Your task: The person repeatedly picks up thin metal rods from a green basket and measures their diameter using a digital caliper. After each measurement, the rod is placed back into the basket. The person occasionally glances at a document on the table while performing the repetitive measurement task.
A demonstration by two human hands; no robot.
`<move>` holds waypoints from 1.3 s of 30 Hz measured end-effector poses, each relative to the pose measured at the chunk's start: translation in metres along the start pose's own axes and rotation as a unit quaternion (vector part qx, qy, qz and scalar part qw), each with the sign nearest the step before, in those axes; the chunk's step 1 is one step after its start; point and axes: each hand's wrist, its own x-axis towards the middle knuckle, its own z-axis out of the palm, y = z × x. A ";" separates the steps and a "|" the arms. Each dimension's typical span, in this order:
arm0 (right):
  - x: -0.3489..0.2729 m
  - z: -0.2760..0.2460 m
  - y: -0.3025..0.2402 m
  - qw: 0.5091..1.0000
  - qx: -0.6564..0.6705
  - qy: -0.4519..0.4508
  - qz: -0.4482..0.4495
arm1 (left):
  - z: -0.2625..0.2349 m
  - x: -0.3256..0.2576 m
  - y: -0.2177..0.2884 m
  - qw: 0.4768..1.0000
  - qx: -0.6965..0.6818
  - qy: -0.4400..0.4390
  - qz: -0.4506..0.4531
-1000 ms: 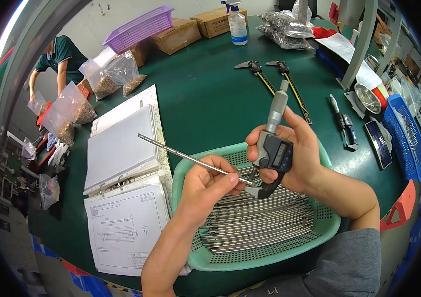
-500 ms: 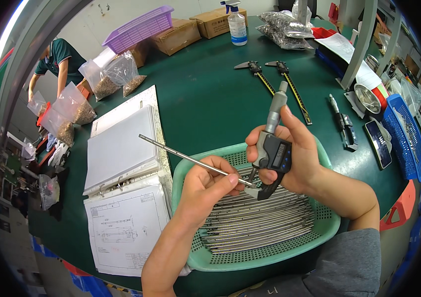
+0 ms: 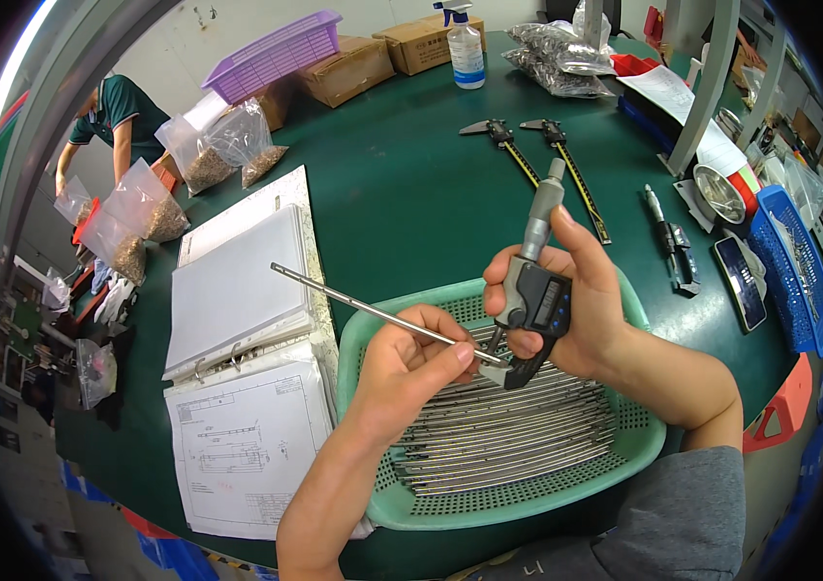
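My left hand (image 3: 411, 363) pinches a thin metal rod (image 3: 363, 307) near its lower right end, the rest of it slanting up to the left. That lower end sits at the jaws of a digital micrometer (image 3: 537, 290), which my right hand (image 3: 586, 300) grips by its frame, thimble pointing up. Whether the jaws touch the rod is too small to tell. Beneath both hands stands a green plastic basket (image 3: 646, 431) with many similar metal rods (image 3: 508, 436) lying side by side in it.
Left of the basket lies an open ring binder (image 3: 247, 441) with a technical drawing. Two calipers (image 3: 581, 184) lie beyond, and a second micrometer (image 3: 671, 240), a phone (image 3: 741, 281) and a blue basket (image 3: 789, 266) are at right. A co-worker (image 3: 121, 121) bends at far left.
Almost nothing differs. The micrometer and my right hand have shifted very slightly, and the rod stays in my left hand at its jaws.
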 end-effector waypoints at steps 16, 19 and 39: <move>0.001 -0.002 -0.001 1.000 0.022 -0.021 0.006 | -0.002 0.001 -0.001 0.996 0.022 0.077 0.048; 0.000 -0.001 -0.002 1.000 0.021 -0.017 0.006 | -0.001 0.000 -0.001 0.996 0.025 0.072 0.048; 0.002 -0.004 0.001 1.000 0.011 -0.026 0.001 | -0.002 0.000 -0.001 0.997 0.029 0.058 0.048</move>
